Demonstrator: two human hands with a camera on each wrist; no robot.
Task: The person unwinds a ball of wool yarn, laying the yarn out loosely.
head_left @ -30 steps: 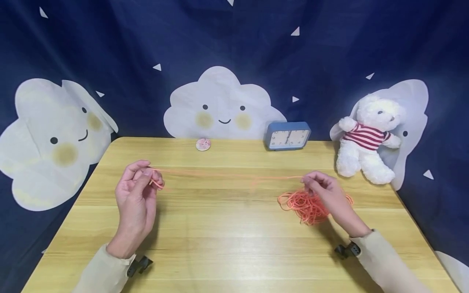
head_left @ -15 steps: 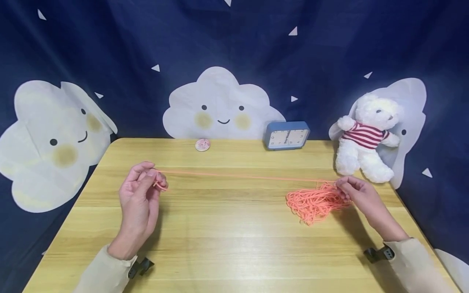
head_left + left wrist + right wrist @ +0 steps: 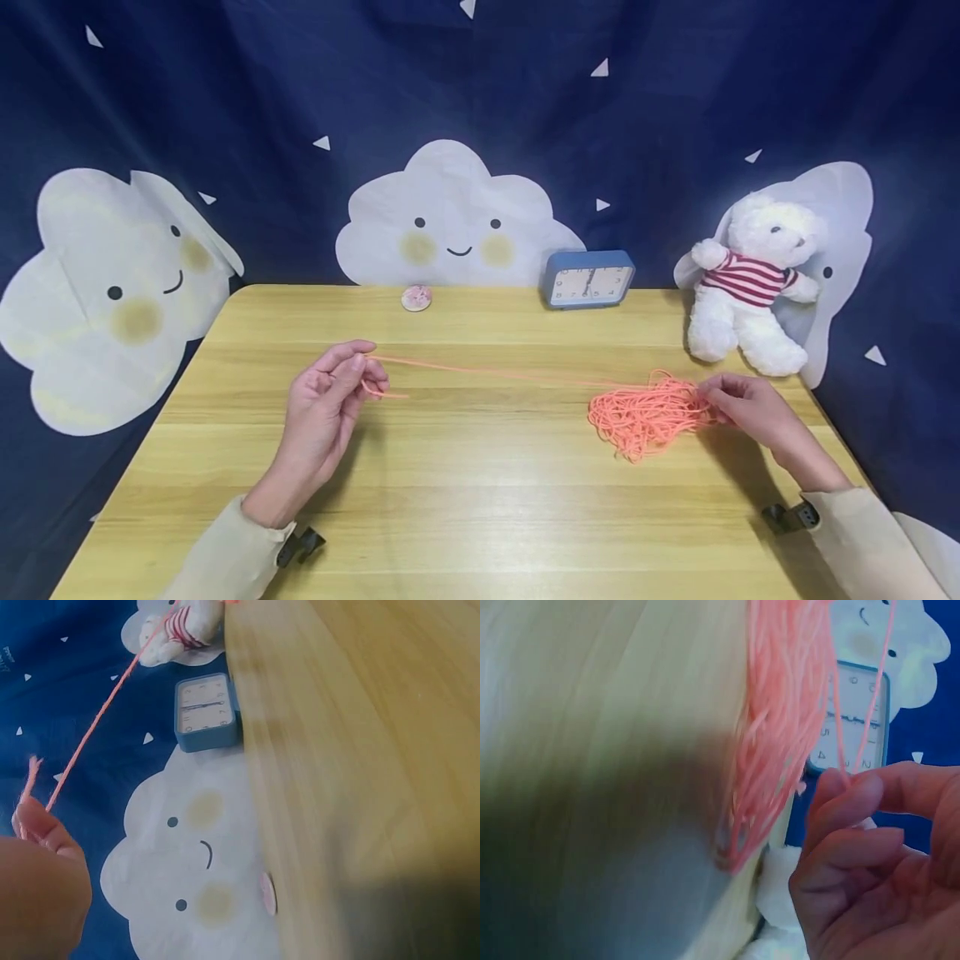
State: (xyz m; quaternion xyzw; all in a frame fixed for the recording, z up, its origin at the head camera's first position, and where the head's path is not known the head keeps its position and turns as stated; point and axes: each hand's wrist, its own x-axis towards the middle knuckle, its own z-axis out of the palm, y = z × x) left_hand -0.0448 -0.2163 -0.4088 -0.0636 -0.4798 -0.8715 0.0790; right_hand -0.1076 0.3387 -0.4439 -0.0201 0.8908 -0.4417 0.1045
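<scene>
My left hand (image 3: 324, 412) is raised over the left half of the table and pinches an orange cord (image 3: 468, 369) near its end. A short tail of the cord (image 3: 31, 776) sticks out past the fingers in the left wrist view. From there the cord runs across to a loose, tangled heap of the same cord (image 3: 645, 421) on the right. At the right side of the heap is my right hand (image 3: 765, 421). Its thumb and index finger pinch the cord (image 3: 875, 690), which bends at the fingertips in the right wrist view.
A blue clock (image 3: 588, 279) stands at the table's back edge, with a small round pinkish disc (image 3: 416, 298) to its left. A white teddy bear (image 3: 750, 287) in a striped shirt sits at the back right. Behind the wooden table (image 3: 465, 500) hangs a dark blue cloud-print curtain (image 3: 450, 75).
My right hand has moved rightward from over the heap to its right side and slightly toward me. My left hand has shifted right. The heap lies more uncovered now.
</scene>
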